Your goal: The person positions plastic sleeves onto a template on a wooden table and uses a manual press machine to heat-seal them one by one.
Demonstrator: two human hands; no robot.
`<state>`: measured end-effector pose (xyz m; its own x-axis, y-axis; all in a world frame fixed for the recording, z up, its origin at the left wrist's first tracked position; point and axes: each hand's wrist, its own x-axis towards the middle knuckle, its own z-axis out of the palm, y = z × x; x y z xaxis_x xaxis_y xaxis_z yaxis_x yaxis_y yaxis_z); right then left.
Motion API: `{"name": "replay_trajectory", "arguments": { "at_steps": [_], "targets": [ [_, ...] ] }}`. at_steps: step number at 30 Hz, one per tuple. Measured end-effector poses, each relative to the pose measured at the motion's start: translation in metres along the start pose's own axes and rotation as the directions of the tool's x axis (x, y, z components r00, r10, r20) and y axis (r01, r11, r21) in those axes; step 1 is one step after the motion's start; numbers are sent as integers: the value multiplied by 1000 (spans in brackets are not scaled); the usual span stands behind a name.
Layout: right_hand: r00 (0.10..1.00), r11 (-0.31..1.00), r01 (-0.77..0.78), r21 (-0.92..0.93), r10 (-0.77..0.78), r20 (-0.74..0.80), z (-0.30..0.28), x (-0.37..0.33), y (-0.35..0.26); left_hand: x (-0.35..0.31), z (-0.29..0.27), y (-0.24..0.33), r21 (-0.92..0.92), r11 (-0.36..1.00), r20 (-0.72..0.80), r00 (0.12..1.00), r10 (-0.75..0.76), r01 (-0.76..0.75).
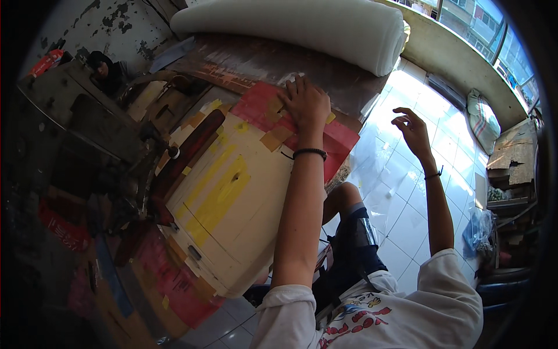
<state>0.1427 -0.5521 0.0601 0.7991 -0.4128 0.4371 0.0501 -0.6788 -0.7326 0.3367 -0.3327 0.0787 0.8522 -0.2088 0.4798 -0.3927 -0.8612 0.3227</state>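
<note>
a white shirt (407, 302) with a coloured print is nearest in the head view, its sleeves at the base of both bare forearms; dark shorts (354, 247) show between the arms.

the left hand (307, 107) lies palm down, fingers a little spread, on a red sheet (253, 107) patched with brown tape (275, 138). this sheet lies under and around that hand, across the far end of a cream tabletop (261, 186). whether the fingertips press down or merely rest, i cannot tell. a dark band (310, 152) circles the left wrist.

the right hand (414, 128) is raised well apart from the tabletop, to the right of the left hand, its fingers loosely bent and nothing visible in them. beneath it is a pale tiled floor (401, 215).

nearer the body than the left hand and to its left, yellow strips (218, 200) run along the tabletop, beside a dark red bar (189, 152). further left of that hand is a dark machine (75, 116), with another person (119, 78) partly visible beyond it. past the left fingertips are a brown board (279, 58) and a thick white roll (290, 22). right of the right hand, a pale sack (483, 119) leans by the wall.
</note>
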Motion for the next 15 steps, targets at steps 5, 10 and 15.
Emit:
{"name": "replay_trajectory", "arguments": {
  "at_steps": [5,10,15],
  "targets": [
    [999,967,3,-254,6,37,16,18,-96,-2,-12,-3,30,1000,126,992,-4,0],
    [902,753,416,-510,-412,127,61,58,-123,-4,-16,0,55,998,121,992,30,-37],
    [904,631,428,-647,-282,323,76,81,-123,-5,-17,-1,11,1000,119,993,13,-15]
  ]
}}
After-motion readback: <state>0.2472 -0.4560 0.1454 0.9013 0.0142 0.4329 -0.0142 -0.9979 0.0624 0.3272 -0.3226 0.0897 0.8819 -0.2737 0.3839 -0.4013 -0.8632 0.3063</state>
